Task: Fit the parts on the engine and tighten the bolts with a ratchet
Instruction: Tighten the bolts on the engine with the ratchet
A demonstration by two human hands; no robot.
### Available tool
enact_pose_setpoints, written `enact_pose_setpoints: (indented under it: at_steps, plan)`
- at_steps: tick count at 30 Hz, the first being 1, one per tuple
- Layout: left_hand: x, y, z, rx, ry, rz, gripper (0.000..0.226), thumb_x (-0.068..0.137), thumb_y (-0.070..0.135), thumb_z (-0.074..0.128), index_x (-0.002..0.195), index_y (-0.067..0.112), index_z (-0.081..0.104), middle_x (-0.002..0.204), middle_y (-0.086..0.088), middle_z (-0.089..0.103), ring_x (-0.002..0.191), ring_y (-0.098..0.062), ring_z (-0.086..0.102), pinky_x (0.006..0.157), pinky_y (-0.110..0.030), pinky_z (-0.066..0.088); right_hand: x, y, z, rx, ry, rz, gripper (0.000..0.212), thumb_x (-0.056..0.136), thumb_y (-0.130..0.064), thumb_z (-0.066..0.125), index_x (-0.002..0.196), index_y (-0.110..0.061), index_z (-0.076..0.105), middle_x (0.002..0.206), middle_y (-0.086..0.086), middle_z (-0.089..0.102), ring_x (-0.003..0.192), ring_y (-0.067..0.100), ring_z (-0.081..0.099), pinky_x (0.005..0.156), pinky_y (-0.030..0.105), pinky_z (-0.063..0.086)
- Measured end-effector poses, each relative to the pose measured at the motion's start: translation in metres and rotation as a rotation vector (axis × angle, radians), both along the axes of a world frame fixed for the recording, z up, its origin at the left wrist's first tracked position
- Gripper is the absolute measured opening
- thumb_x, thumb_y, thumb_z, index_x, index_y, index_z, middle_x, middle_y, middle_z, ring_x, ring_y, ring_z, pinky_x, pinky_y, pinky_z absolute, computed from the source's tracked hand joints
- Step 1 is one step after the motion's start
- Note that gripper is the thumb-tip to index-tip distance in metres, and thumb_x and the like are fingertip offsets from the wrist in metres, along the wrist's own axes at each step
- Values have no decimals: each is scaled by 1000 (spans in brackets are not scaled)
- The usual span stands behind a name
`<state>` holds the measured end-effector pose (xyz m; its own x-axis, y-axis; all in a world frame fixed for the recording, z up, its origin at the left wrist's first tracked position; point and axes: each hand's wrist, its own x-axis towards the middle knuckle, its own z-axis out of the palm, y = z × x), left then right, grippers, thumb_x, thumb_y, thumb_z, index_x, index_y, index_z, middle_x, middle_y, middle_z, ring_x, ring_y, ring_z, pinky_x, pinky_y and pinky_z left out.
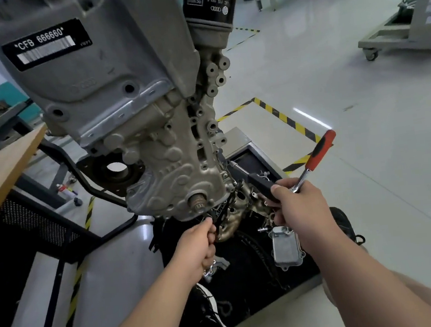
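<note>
Currently, your right hand (pixel 298 207) is closed around the head end of the ratchet (pixel 317 151). Its red and black handle projects up and to the right, clear of the fist, and the chrome shank emerges just above your knuckles. A dark extension bar (pixel 248 177) runs from the same fist up and to the left to the lower right flank of the engine (pixel 131 97), where its tip meets the casting. Whether it is seated on a bolt cannot be told.

Your left hand (pixel 199 243) has its fingers curled, pinching a thin black part (pixel 220 215) at the bottom edge of the engine, just below the crankshaft stub (pixel 198 201). The bronze-coloured manifold (pixel 232 227) sits directly under the engine, between your two hands.

The engine hangs tilted, with the label plate (pixel 45 44) reading "CFB 666660" at upper left and the black oil filter (pixel 207 3) at the top. On the black tray (pixel 297 275) below, a finned silver part (pixel 285 246) lies just right of the manifold, under your right wrist. A wooden table top (pixel 0 174) stands to the left, and yellow and black floor tape (pixel 284 120) borders the work area
</note>
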<state>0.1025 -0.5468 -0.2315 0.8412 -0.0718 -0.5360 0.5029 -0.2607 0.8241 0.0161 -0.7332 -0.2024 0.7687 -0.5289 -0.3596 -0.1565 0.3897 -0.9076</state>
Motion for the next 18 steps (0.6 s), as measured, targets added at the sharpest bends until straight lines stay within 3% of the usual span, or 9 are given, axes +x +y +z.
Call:
enact_pose_setpoints:
  at_steps: [4, 7, 11, 14, 16, 17, 18]
  plan:
    - [10, -25, 8, -162, 14, 100, 25, 102, 25, 43, 82, 16, 53, 50, 7, 46, 33, -6, 30, 31, -14, 18, 2, -1, -8, 52, 30, 20, 6, 94, -15, 58, 98, -11, 57, 86, 15, 68, 39, 9, 49, 39, 19, 41]
    - [22, -46, 16, -199, -54, 89, 18, 102, 19, 40, 100, 17, 57, 57, 5, 48, 34, -5, 32, 31, -14, 20, 7, 2, -11, 104, 1, 21, 2, 94, -13, 57, 94, -14, 56, 87, 15, 67, 44, 9, 54, 39, 19, 43]
    - [35, -75, 31, -140, -228, 22, 34, 102, 13, 36, 132, 23, 50, 50, 7, 49, 35, -6, 32, 31, -17, 21, 16, 3, -18, 169, -16, 21, 8, 92, -10, 58, 86, -13, 54, 74, 6, 61, 65, 19, 60, 43, 24, 44]
    - [47, -99, 50, -143, -356, -24, 48, 99, 10, 37, 144, 27, 39, 47, 8, 48, 35, -7, 30, 31, -17, 21, 19, -1, -22, 217, 10, 52, 8, 92, -9, 58, 86, -13, 55, 73, 6, 59, 65, 16, 61, 44, 23, 46]
    - [52, -114, 66, -254, -358, 0, 37, 100, 13, 37, 135, 22, 47, 49, 7, 46, 33, -6, 29, 32, -15, 20, 19, -5, -23, 237, 12, 49, 12, 92, -8, 58, 82, -14, 55, 76, 6, 58, 64, 14, 62, 44, 23, 45]
    - [54, -119, 72, -333, -325, 28, 32, 100, 15, 37, 130, 4, 36, 51, 6, 44, 32, -6, 29, 31, -15, 19, 18, -7, -23, 239, 12, 42, 14, 92, -7, 58, 80, -14, 55, 75, 6, 57, 63, 14, 61, 43, 22, 45]
    - [53, -123, 78, -422, -276, 44, 19, 100, 17, 38, 81, 18, 34, 51, 5, 42, 32, -6, 29, 31, -16, 18, 17, -9, -22, 235, 11, 36, 15, 92, -7, 58, 79, -13, 54, 75, 7, 57, 62, 15, 60, 43, 22, 44]
